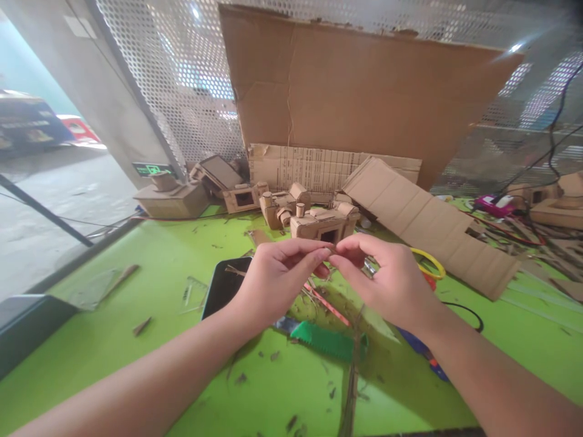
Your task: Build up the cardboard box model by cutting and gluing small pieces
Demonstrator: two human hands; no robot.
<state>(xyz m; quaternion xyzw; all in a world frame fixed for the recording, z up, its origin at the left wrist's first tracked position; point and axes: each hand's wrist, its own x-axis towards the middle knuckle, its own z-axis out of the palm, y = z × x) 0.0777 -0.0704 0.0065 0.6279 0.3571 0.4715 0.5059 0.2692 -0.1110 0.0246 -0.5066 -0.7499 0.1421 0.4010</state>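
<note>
My left hand [280,273] and my right hand [387,276] meet above the middle of the green table, thumbs and forefingers pinched together. Between the fingertips a small brown piece [334,248] shows, apparently cardboard and mostly hidden by the fingers. Directly behind the hands stands a small cardboard model [314,227] with a square opening. Below them lies a green-handled utility knife [325,340], with a pink stick-like tool [332,306] just beyond it. A dark-screened phone [223,285] is partly covered by my left hand. Thin brown strips [350,394] run toward the front edge.
More cardboard models [170,199] line the back. A long cardboard sheet [432,224] leans at the right, near a yellow ring [430,262] and a pink glue gun [494,206]. A clear set square [194,293] lies left. A large cardboard panel [364,91] stands behind; scraps litter the table.
</note>
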